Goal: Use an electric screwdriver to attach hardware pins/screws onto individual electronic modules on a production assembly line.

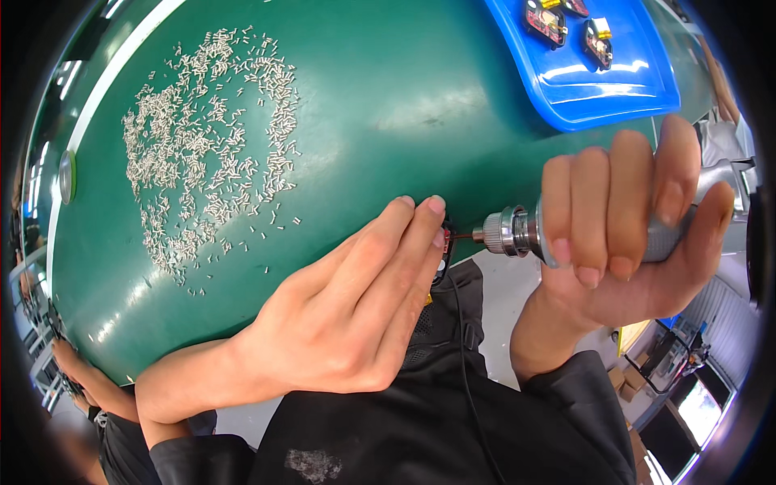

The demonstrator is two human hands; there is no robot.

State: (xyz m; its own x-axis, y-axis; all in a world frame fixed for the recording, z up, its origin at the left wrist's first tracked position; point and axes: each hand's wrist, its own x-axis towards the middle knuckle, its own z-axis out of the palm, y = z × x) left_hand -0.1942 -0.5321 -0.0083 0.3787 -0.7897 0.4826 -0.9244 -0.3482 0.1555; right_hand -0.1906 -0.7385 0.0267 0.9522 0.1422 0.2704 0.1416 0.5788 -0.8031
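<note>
Green desk (388, 97) fills most of the view, its near edge running just past our hands. At that edge we hold a small dark part (444, 242), mostly hidden: our left hand (347, 315) pinches it between pressed-together fingertips. From the right, our right hand (630, 218) is wrapped tight around the grip of a powered screwdriver (517, 232), held level, its thin bit touching the part. Judgement: a screw is being driven or seated; the next move calls for keeping the bit square to the part and the pinch steady. A thin black cable (462, 339) drops from the part over our dark clothing. Far left on the desk lies a wide scatter of small silver pins (210, 137). Far right, a blue tray (598, 81) carries a few small assembled pieces (546, 20).
</note>
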